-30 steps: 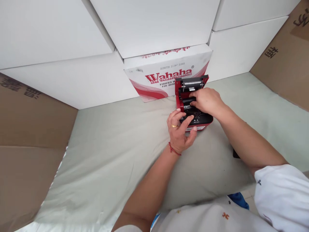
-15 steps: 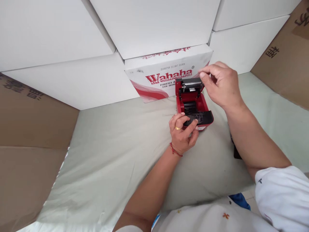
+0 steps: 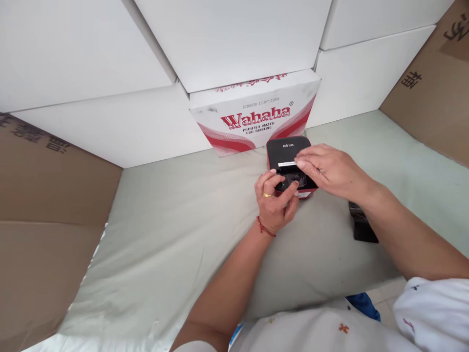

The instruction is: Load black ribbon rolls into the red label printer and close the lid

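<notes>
A small red and black printer (image 3: 288, 149) stands on the cloth, its black lid lowered nearly flat, with a white sticker strip along the lid's front edge. My right hand (image 3: 331, 168) has its thumb and fingers closed on that edge at the right. On the front of the printer rests my left hand (image 3: 276, 198), ring and red cord visible; its index finger presses the dark front panel while the thumb lies lower, against the front. The inside of the printer is mostly hidden under the lid.
Behind the printer stands a white and red Wahaha water carton (image 3: 252, 115), against large white boxes (image 3: 234, 44). Brown cardboard (image 3: 54, 195) walls in the left side, and more cardboard (image 3: 436, 88) the right. A black object (image 3: 362, 227) lies partly behind my right forearm on the pale green cloth (image 3: 164, 234).
The printer's lid has swung down from upright to nearly closed, with my right hand moving down towards me on it. My left hand has stayed on the printer's front.
</notes>
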`<action>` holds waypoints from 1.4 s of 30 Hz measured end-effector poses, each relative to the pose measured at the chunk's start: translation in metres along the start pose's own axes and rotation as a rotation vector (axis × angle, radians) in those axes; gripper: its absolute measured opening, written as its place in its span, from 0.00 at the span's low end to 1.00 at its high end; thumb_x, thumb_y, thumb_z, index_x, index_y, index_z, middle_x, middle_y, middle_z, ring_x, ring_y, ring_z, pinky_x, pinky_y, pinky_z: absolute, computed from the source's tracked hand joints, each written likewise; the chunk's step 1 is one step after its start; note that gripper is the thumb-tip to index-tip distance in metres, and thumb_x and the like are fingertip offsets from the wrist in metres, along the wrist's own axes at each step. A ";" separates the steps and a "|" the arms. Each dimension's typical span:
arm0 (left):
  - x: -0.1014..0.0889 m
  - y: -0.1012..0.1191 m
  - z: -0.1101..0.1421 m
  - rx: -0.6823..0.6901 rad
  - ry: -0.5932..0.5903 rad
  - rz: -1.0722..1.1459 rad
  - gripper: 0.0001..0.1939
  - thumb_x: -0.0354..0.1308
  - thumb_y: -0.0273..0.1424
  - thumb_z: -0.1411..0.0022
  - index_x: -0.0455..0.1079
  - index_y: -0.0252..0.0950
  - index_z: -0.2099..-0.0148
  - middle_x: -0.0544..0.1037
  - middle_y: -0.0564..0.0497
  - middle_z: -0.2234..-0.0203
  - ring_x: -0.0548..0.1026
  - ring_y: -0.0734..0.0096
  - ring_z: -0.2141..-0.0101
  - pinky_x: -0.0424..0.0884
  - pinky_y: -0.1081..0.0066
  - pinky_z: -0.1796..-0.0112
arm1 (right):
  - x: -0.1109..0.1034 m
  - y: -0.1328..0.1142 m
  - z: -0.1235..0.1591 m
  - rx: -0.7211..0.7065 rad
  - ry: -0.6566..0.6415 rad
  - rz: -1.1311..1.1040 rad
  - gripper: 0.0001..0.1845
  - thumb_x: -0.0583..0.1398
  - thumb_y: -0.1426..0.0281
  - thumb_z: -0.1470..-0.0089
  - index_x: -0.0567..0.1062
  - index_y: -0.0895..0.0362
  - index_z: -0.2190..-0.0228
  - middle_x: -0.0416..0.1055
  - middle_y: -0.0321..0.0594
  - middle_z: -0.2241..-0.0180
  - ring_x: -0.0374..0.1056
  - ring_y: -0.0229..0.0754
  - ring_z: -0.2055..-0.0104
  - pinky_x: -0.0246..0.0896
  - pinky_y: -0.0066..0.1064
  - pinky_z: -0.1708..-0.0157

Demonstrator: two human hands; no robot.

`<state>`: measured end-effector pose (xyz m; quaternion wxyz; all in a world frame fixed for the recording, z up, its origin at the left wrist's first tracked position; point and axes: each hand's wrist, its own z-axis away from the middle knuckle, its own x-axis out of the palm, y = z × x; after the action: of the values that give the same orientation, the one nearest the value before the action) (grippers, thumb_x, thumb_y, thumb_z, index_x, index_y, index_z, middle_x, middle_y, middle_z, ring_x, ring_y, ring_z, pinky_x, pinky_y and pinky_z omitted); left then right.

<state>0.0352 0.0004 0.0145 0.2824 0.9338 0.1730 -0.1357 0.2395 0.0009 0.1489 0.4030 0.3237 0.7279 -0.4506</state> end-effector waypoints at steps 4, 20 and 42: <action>-0.001 -0.002 -0.002 0.018 0.070 0.041 0.18 0.64 0.37 0.24 0.83 0.51 0.36 0.83 0.44 0.47 0.79 0.48 0.35 0.73 0.47 0.31 | 0.017 0.005 0.015 -0.027 0.050 -0.003 0.28 0.52 0.56 0.20 0.89 0.54 0.43 0.85 0.51 0.40 0.78 0.58 0.37 0.75 0.52 0.35; -0.009 -0.010 -0.018 -0.330 0.062 0.381 0.19 0.54 0.46 0.14 0.73 0.45 0.31 0.88 0.44 0.44 0.87 0.58 0.41 0.77 0.54 0.34 | 0.043 0.017 0.015 -0.087 0.297 -0.167 0.26 0.54 0.56 0.18 0.90 0.52 0.55 0.88 0.47 0.52 0.81 0.53 0.50 0.79 0.50 0.46; -0.010 -0.022 -0.031 -0.770 0.179 1.022 0.35 0.73 0.41 0.42 0.78 0.50 0.32 0.77 0.51 0.26 0.67 0.45 0.21 0.64 0.49 0.21 | 0.056 0.030 0.018 0.201 0.155 -0.531 0.45 0.60 0.37 0.27 0.70 0.50 0.22 0.68 0.50 0.21 0.66 0.61 0.19 0.64 0.60 0.20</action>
<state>0.0221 0.0328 0.0325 0.6105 0.7381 -0.2344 0.1661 0.2435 0.0022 0.0836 0.1801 0.1939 0.7674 -0.5841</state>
